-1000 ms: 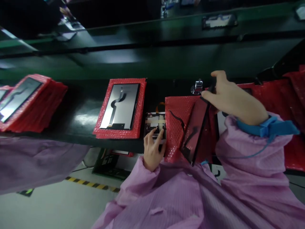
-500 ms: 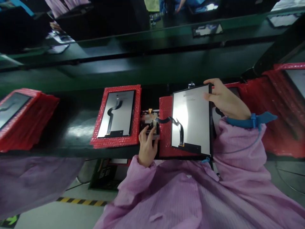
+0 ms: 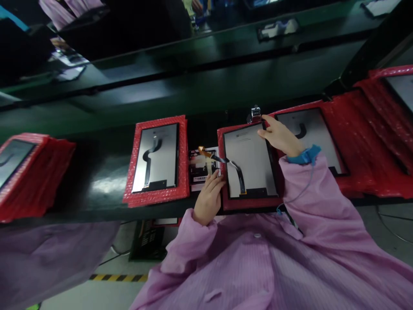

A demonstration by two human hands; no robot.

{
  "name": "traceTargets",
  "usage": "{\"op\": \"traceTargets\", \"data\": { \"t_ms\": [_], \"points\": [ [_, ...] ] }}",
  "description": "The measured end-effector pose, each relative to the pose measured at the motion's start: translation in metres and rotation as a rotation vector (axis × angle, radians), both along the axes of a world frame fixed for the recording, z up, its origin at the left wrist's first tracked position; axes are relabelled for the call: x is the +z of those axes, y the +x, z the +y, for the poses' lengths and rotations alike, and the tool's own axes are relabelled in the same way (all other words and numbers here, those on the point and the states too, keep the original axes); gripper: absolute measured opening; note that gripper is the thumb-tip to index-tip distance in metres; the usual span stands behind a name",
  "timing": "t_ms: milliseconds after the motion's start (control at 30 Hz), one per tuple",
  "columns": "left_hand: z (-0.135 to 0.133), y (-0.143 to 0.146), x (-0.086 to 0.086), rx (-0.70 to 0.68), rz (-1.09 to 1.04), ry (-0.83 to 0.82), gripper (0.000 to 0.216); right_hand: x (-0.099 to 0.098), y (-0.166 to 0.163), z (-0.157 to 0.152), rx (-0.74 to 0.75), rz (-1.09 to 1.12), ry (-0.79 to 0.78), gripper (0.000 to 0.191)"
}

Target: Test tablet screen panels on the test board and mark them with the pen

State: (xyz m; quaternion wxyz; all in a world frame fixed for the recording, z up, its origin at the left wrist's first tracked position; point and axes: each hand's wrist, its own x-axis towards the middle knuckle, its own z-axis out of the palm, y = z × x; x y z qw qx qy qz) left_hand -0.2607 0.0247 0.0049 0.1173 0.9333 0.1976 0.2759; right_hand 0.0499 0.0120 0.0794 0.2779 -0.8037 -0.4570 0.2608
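An LCD screen panel (image 3: 253, 161), silvery back up, lies on a red bubble-wrap sleeve (image 3: 226, 204) in front of me. My right hand (image 3: 282, 137) has its thumb and forefinger at the panel's upper right corner, the thumb over the silver back. From the panel's lower part a black flex cable (image 3: 239, 172) runs left, its gold end over a small circuit board fixture (image 3: 197, 177). My left hand (image 3: 209, 199) is open, fingers stretched out at the fixture's lower right and touching the sleeve's left edge. A metal tally counter (image 3: 255, 113) stands just behind the panel.
Another panel (image 3: 158, 159) on red wrap lies to the left, with a stack of red sleeves (image 3: 38, 172) farther left. More panels (image 3: 311, 137) and red sleeves (image 3: 364, 142) lie at right. A dark green ledge runs behind the bench. A co-worker's sleeve (image 3: 51, 258) is at lower left.
My right hand has moved left and lowered the panel flat onto the red sleeve. My left hand has shifted right, off the fixture's middle to the sleeve's edge.
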Motion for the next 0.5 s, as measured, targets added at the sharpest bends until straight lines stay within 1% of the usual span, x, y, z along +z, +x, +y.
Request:
{"op": "traceTargets", "data": {
  "t_ms": [67, 100, 133, 167, 200, 267, 300, 333, 367, 433, 500],
  "points": [
    [0.004, 0.002, 0.015, -0.028, -0.047, -0.01, 0.03, 0.004, -0.011, -0.004, -0.039, -0.236, -0.04, 0.068],
    [0.008, 0.004, 0.024, -0.03, -0.085, -0.002, 0.026, 0.005, -0.019, -0.005, -0.057, -0.338, -0.018, 0.067],
    [0.013, 0.007, 0.033, -0.023, -0.13, 0.023, 0.024, 0.006, -0.029, -0.006, -0.048, -0.409, 0.037, 0.063],
    [0.019, 0.011, 0.041, -0.006, -0.178, 0.068, 0.023, 0.006, -0.039, -0.005, 0.002, -0.438, 0.114, 0.055],
    [0.028, 0.016, 0.048, 0.019, -0.218, 0.126, 0.023, 0.005, -0.049, -0.004, 0.096, -0.422, 0.198, 0.046],
    [0.048, 0.028, 0.056, 0.07, -0.255, 0.249, 0.026, -0.002, -0.067, 0.001, 0.356, -0.292, 0.314, 0.032],
    [0.06, 0.034, 0.057, 0.093, -0.245, 0.283, 0.027, -0.006, -0.075, 0.004, 0.47, -0.215, 0.336, 0.028],
    [0.071, 0.039, 0.055, 0.113, -0.223, 0.289, 0.026, -0.012, -0.081, 0.007, 0.546, -0.142, 0.344, 0.024],
    [0.08, 0.043, 0.052, 0.122, -0.192, 0.27, 0.025, -0.017, -0.085, 0.009, 0.583, -0.084, 0.344, 0.021],
    [0.094, 0.047, 0.044, 0.098, -0.128, 0.188, 0.024, -0.026, -0.089, 0.01, 0.585, -0.011, 0.341, 0.014],
    [0.1, 0.045, 0.036, 0.033, -0.078, 0.095, 0.025, -0.03, -0.089, 0.01, 0.582, 0.034, 0.34, 0.009]
  ]
}}
